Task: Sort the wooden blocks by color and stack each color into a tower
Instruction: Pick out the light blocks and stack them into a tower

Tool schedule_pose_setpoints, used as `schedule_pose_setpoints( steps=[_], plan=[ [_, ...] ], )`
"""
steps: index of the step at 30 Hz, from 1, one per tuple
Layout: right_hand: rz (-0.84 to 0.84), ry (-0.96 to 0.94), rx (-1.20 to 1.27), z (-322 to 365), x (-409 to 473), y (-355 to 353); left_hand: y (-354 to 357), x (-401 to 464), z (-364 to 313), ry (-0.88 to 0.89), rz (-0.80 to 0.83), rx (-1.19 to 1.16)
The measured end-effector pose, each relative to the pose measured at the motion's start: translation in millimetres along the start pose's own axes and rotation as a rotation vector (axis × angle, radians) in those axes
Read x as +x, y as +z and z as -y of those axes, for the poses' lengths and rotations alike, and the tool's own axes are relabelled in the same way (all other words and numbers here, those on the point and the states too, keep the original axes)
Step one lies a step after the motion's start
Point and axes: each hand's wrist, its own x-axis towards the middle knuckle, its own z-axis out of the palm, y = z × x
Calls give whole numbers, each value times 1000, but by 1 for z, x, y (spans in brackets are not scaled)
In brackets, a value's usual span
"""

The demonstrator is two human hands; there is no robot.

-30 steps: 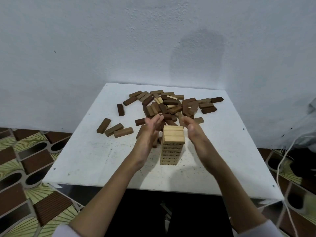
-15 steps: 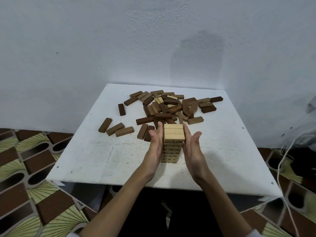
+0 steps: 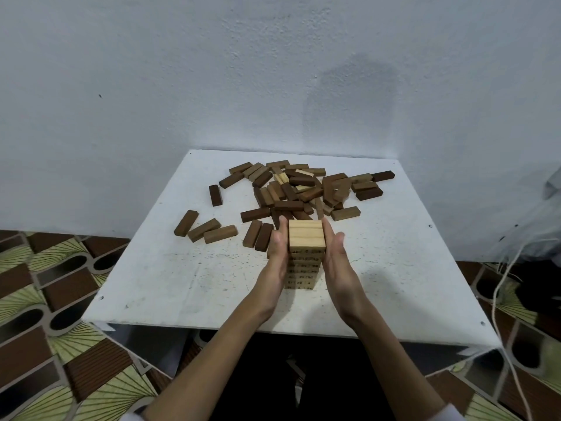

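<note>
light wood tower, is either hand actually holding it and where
Neither hand grips it. The left hand and right hand lie flat, fingers straight, against the two opposite sides of the light wood tower near its top.

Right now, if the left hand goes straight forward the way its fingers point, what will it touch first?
Probably the dark brown blocks just past the fingertips of the left hand, at the near edge of the pile. Depth is unclear, so the gap is hard to judge.

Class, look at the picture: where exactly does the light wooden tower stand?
The light tower stands near the middle of the white table, just in front of the loose block pile, flanked by the left hand and right hand.
</note>
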Motion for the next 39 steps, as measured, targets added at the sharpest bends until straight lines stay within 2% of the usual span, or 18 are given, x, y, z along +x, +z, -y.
schedule_pose_setpoints(
  steps=[6, 14, 39],
  plan=[
    [7, 74, -16, 1, -1, -4, -3, 9, 11, -40, 2, 56],
    [15, 35, -75, -1, 1, -3, -1, 10, 10, -10, 0, 128],
    [31, 26, -70, -7, 3, -4, 0, 8, 7, -22, 25, 111]
  ],
)
